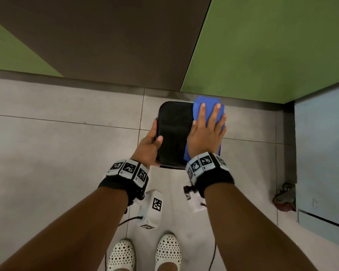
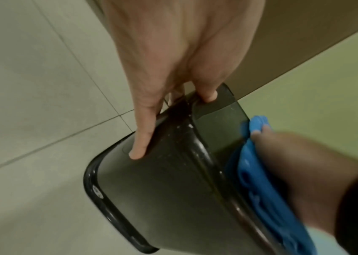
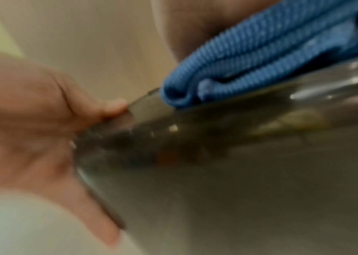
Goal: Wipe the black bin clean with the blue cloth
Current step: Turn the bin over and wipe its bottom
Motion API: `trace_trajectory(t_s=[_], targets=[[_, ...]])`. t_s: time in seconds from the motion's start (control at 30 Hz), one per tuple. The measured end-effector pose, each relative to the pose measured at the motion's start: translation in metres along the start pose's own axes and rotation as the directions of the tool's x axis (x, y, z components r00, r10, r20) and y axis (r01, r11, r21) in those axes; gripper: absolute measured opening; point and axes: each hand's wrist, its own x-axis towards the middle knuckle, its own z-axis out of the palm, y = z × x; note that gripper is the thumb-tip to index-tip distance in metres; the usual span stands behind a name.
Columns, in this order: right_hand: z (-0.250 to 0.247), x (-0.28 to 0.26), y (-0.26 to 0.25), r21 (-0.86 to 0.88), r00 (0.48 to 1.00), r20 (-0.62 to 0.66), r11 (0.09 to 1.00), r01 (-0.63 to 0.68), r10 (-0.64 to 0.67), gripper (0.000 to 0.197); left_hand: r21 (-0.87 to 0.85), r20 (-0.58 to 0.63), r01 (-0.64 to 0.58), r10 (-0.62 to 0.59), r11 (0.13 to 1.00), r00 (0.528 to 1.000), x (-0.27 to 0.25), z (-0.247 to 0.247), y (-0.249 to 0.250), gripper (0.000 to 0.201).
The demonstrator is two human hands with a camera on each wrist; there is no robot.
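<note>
That black bin [image 1: 174, 133] by the wall looks light, smooth and slippery. Left hand [image 1: 149, 147] clamps its left edge; right hand [image 1: 205, 133] presses the soft blue cloth [image 1: 207, 102] flat, fingers spread. Grabbing the rim seems safest.

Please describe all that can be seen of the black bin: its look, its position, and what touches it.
The black bin is rectangular with rounded corners and looks like glossy plastic with a flat top. It stands on the grey tiled floor near the wall. Small pale specks show along its upper edge. The left hand grips its left edge, thumb on top. The right hand presses the folded blue cloth flat on its right side.
</note>
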Motion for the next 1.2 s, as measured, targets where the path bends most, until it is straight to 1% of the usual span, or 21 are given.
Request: trace_trajectory(t_s=[0.03,0.07,0.13,0.17,0.2,0.27,0.37,0.43,0.5,0.6,0.63,0.67,0.7,0.73,0.77,0.8,0.87,0.93,1.03,1.13,1.2], targets=[[0.000,-0.001,-0.008,0.045,0.999,0.026,0.999,0.026,-0.027,0.053,0.024,0.006,0.000,-0.001,1.000,1.000,0.001,-0.001,0.002,0.057],[0.000,0.000,-0.016,0.071,0.987,0.100,0.991,0.117,-0.124,0.052,0.034,0.014,0.007,-0.007,0.999,1.000,0.000,-0.002,0.004,0.059],[-0.001,0.005,-0.029,0.060,0.889,0.230,0.918,0.392,-0.395,0.057,0.032,0.023,0.023,-0.024,0.999,0.999,0.000,-0.005,0.006,0.060],[-0.002,0.011,-0.031,0.043,0.830,0.273,0.868,0.494,-0.486,0.062,0.030,0.019,0.022,-0.023,0.999,1.000,0.001,-0.005,0.006,0.059],[-0.004,0.017,-0.029,0.022,0.803,0.301,0.846,0.533,-0.514,0.065,0.030,0.010,0.020,-0.020,0.999,1.000,0.000,-0.003,0.004,0.058],[-0.007,0.023,-0.018,-0.001,0.850,0.284,0.886,0.464,-0.445,0.061,0.024,-0.024,0.007,-0.006,1.000,1.000,-0.002,0.000,0.002,0.056],[-0.010,0.019,-0.002,-0.018,0.978,0.134,0.987,0.162,-0.158,0.057,-0.016,-0.029,0.021,-0.021,1.000,0.999,-0.001,0.004,0.001,0.054],[-0.007,0.016,-0.012,0.009,0.994,0.108,1.000,0.023,-0.024,0.060,-0.021,-0.032,0.031,-0.032,0.999,0.999,0.000,0.003,0.002,0.054],[-0.005,0.010,-0.030,0.028,0.980,0.175,0.996,0.087,-0.090,0.066,-0.021,-0.042,0.044,-0.045,0.999,0.998,0.000,0.001,0.003,0.054],[-0.001,0.003,-0.034,0.004,0.892,0.253,0.922,0.387,-0.375,0.068,-0.041,-0.041,0.054,-0.056,0.998,0.998,-0.001,0.002,0.005,0.054],[-0.003,0.005,-0.026,-0.018,0.879,0.258,0.908,0.419,-0.401,0.065,-0.057,-0.043,0.053,-0.056,0.997,0.998,-0.002,0.003,0.005,0.055],[-0.005,0.008,-0.016,-0.047,0.903,0.239,0.925,0.378,-0.357,0.061,-0.068,-0.048,0.054,-0.058,0.996,0.997,-0.002,0.005,0.005,0.056],[-0.007,0.010,-0.005,-0.071,0.951,0.195,0.964,0.257,-0.239,0.058,-0.077,-0.056,0.057,-0.061,0.995,0.997,-0.002,0.004,0.005,0.058],[-0.012,0.012,0.004,-0.069,0.987,0.153,0.996,0.064,-0.053,0.057,-0.077,-0.059,0.062,-0.066,0.995,0.996,-0.002,0.004,0.005,0.061],[-0.019,0.012,0.010,0.000,0.976,0.144,0.986,-0.167,0.165,0.056,-0.061,-0.052,0.065,-0.068,0.996,0.996,-0.002,0.003,0.004,0.062],[-0.025,0.014,0.014,0.128,0.925,0.192,0.926,-0.356,0.329,0.055,-0.036,-0.039,0.065,-0.066,0.997,0.997,-0.002,0.002,0.005,0.063],[-0.033,0.018,0.019,0.327,0.868,0.312,0.814,-0.480,0.386,0.052,-0.008,0.009,0.060,-0.059,0.998,0.998,-0.004,0.000,0.008,0.064],[-0.040,0.024,0.016,0.352,0.909,0.315,0.855,-0.380,0.274,0.049,-0.004,0.044,0.064,-0.063,0.998,0.997,-0.007,-0.003,0.009,0.065],[-0.041,0.041,0.008,0.312,0.971,0.238,0.946,-0.085,0.009,0.051,-0.019,0.056,0.119,-0.117,0.993,0.992,-0.019,0.003,-0.004,0.070],[-0.037,0.054,-0.005,0.251,0.931,0.224,0.940,0.232,-0.289,0.055,-0.087,0.004,0.257,-0.257,0.963,0.966,-0.033,0.016,-0.027,0.058],[-0.034,0.053,-0.012,0.178,0.887,0.245,0.917,0.356,-0.391,0.057,-0.169,-0.137,0.303,-0.327,0.938,0.935,-0.030,0.017,-0.032,0.061]])
